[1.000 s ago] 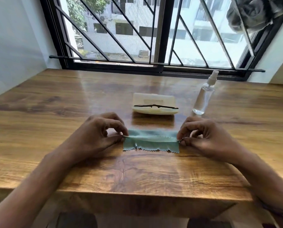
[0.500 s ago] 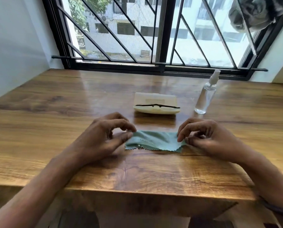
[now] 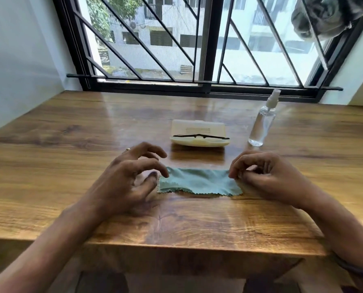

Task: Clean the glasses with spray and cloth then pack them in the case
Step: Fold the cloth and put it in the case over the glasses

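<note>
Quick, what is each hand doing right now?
Left hand: open, fingers spread beside the cloth, holding nothing.
Right hand: fingers curled at the cloth's edge; grip unclear.

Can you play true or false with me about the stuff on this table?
1. The folded teal cloth with zigzag edges lies flat on the brown wooden table. True.
2. The black-framed glasses are being worn. False: they lie on the cream plastic case.
3. The clear spray bottle with a white nozzle stands upright, right of the case. True.
4. The left hand holds the bottle. False: it hovers open at the cloth's left end.
5. The right hand is at the cloth's right end. True.
</note>
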{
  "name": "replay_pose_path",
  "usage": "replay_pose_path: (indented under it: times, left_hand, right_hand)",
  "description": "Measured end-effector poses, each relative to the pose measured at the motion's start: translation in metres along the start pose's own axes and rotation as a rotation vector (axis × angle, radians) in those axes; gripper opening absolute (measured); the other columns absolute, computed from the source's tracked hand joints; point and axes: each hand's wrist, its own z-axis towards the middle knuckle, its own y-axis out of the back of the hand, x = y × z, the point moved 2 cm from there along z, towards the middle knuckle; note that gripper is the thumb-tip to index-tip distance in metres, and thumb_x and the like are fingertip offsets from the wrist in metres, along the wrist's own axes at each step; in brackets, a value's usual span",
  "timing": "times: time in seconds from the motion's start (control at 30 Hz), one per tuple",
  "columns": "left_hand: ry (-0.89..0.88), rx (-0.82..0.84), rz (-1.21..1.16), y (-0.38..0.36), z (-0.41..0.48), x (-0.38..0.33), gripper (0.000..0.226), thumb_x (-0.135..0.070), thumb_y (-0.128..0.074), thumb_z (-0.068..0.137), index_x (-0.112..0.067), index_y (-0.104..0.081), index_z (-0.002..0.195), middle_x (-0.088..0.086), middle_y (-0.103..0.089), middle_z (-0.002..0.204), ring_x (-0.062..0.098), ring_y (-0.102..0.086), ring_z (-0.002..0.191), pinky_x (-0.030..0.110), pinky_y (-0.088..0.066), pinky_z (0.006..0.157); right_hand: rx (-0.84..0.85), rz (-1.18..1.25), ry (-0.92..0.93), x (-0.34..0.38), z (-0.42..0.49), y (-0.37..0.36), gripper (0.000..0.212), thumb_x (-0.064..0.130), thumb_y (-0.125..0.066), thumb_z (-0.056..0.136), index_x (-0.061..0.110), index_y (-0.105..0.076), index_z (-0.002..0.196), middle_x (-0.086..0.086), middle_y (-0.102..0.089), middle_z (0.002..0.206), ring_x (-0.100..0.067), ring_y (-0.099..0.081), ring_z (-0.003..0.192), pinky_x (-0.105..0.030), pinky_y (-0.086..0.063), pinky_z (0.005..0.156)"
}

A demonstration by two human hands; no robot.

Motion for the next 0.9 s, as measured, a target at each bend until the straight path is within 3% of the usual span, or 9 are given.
replay_pose_path:
  times: [0.1,0.17,0.23,0.3,0.4,0.5,0.57,0.67,0.9]
  left_hand:
    - [-0.012,0.043,0.000,-0.005,0.001,0.000,0.030,-0.029,-0.051,0.086,-0.036,-0.076,0.102,-0.012,-0.060,0.129,0.007,-0.061,0.119,0.035,-0.051,0.097]
    - [-0.012,0.043,-0.001,-0.005,0.000,0.001,0.026,-0.029,-0.050,0.083,-0.035,-0.075,0.087,-0.014,-0.061,0.128,0.005,-0.060,0.119,0.033,-0.048,0.096]
    - [-0.006,0.005,-0.014,-0.003,0.001,-0.001,0.021,-0.027,-0.050,0.079,-0.033,-0.067,0.069,-0.016,-0.064,0.125,-0.002,-0.060,0.108,0.022,-0.043,0.089]
    - [0.000,-0.066,-0.049,0.001,0.001,-0.003,0.020,-0.025,-0.048,0.077,-0.035,-0.058,0.062,-0.015,-0.067,0.119,-0.001,-0.061,0.098,0.015,-0.039,0.081]
    - [-0.001,-0.112,-0.007,-0.001,0.002,0.001,0.017,-0.030,-0.052,0.084,-0.032,-0.067,0.076,-0.014,-0.066,0.115,0.009,-0.063,0.105,0.034,-0.049,0.090]
    - [0.044,-0.019,0.059,-0.008,0.004,0.008,0.030,-0.054,-0.054,0.094,-0.035,-0.074,0.104,-0.015,-0.062,0.123,0.011,-0.061,0.117,0.049,-0.051,0.097]
    - [0.072,0.057,0.121,-0.011,0.004,0.009,0.042,-0.069,-0.049,0.092,-0.043,-0.070,0.117,-0.021,-0.056,0.132,0.009,-0.056,0.125,0.051,-0.048,0.102]
    - [0.102,0.116,0.212,-0.010,0.002,0.011,0.052,-0.076,-0.045,0.087,-0.050,-0.064,0.128,-0.026,-0.049,0.142,0.006,-0.050,0.130,0.053,-0.044,0.105]
    - [0.200,0.190,0.215,-0.007,0.001,0.013,0.066,-0.078,-0.034,0.081,-0.054,-0.054,0.139,-0.032,-0.036,0.152,-0.002,-0.037,0.138,0.043,-0.031,0.111]
  right_hand:
    - [-0.010,0.008,-0.014,-0.001,0.001,0.000,0.026,-0.001,-0.068,0.089,0.023,-0.079,0.086,0.003,-0.073,0.094,-0.017,-0.070,0.090,-0.029,-0.054,0.078]
    - [-0.006,0.002,-0.022,-0.002,0.001,-0.001,0.027,-0.001,-0.068,0.089,0.023,-0.079,0.086,0.004,-0.074,0.094,-0.016,-0.070,0.090,-0.028,-0.053,0.079]
    - [-0.008,-0.005,-0.023,-0.002,0.001,0.000,0.027,-0.002,-0.068,0.088,0.022,-0.079,0.086,0.004,-0.074,0.093,-0.014,-0.070,0.090,-0.029,-0.055,0.079]
    - [-0.017,-0.011,-0.020,-0.001,0.001,0.000,0.027,-0.004,-0.068,0.088,0.021,-0.079,0.086,0.005,-0.074,0.092,-0.013,-0.071,0.088,-0.029,-0.057,0.079]
    - [-0.026,-0.031,-0.019,0.000,0.001,0.000,0.024,-0.002,-0.069,0.088,0.020,-0.079,0.087,0.007,-0.075,0.091,-0.012,-0.071,0.087,-0.025,-0.057,0.079]
    - [-0.032,-0.050,-0.027,0.000,0.001,0.001,0.021,0.001,-0.071,0.088,0.021,-0.079,0.089,0.008,-0.075,0.089,-0.009,-0.070,0.086,-0.017,-0.054,0.075]
    - [-0.038,-0.057,-0.029,-0.001,0.000,0.001,0.016,0.007,-0.074,0.088,0.023,-0.078,0.090,0.010,-0.073,0.088,-0.006,-0.069,0.083,-0.013,-0.051,0.072]
    - [-0.022,-0.092,-0.036,-0.005,0.000,0.000,0.013,0.020,-0.080,0.085,0.028,-0.077,0.095,0.013,-0.068,0.096,-0.009,-0.067,0.088,-0.019,-0.054,0.074]
    - [0.096,-0.243,-0.077,-0.010,0.001,0.000,0.036,0.038,-0.083,0.079,0.039,-0.073,0.113,0.020,-0.053,0.113,-0.002,-0.054,0.104,-0.025,-0.051,0.081]
